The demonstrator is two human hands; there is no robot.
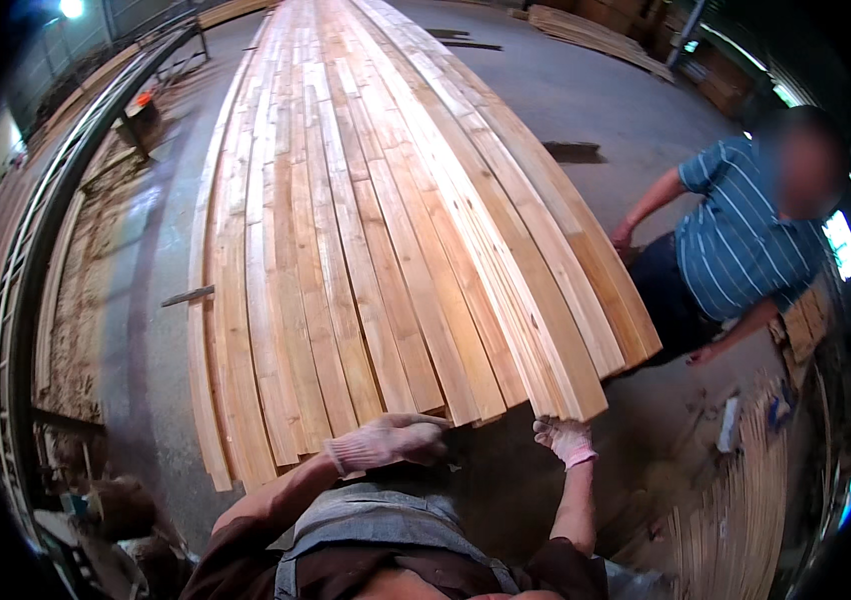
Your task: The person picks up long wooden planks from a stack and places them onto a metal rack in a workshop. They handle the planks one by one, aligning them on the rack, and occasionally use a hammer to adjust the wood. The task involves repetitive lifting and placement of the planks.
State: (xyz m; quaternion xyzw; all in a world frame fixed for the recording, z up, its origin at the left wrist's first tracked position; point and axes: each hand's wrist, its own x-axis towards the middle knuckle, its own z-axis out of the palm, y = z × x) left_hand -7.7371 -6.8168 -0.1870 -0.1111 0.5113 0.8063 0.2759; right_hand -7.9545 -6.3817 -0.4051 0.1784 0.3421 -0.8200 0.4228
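Observation:
Long pale wooden boards (346, 250) lie side by side in a wide layer that runs away from me. My left hand (391, 442), in a whitish knit glove, is at the near ends of the middle boards. Its fingers point right, loosely bent and slightly apart, with nothing visible in them. On the right side of the layer sits a raised bundle of narrow wooden strips (518, 335). My right hand (568, 440), gloved with a pink cuff, has its fingers curled at the near end of those strips. How far its grip reaches beneath them is hidden.
A person (746, 225) in a blue striped shirt stands close to the right edge of the boards. A long metal frame (46, 200) runs along the left. Thin strips (726, 520) lie on the floor at lower right, and more boards (596, 38) lie at the far right.

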